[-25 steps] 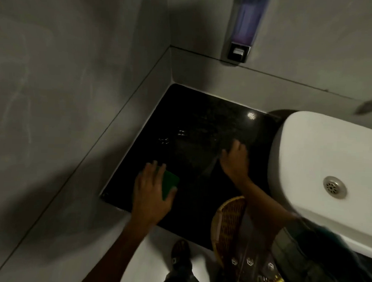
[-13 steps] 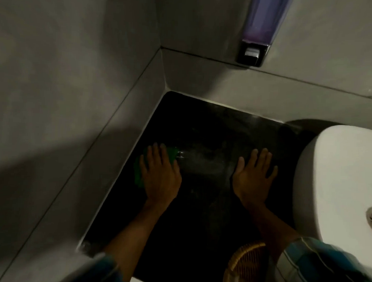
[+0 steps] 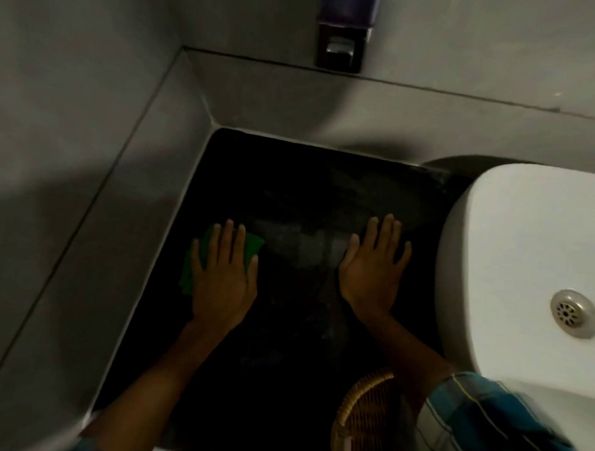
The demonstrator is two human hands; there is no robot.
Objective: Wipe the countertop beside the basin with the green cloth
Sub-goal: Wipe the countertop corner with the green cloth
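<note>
The left hand [image 3: 220, 273], flat with fingers spread, pressed the cloth [image 3: 199, 258] on the counter [image 3: 290, 191], having slid it from the front edge toward the wall; wiping was underway. The right hand [image 3: 372, 266] lay open, empty, beside the basin [image 3: 513, 255].

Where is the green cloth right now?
In the head view, the green cloth lies flat on the black countertop under the left hand, near the left wall, well away from the white basin.

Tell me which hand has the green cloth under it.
The left hand, near the side wall, presses flat on the green cloth. The right hand, nearer the basin, lies bare on the dark countertop.
</note>
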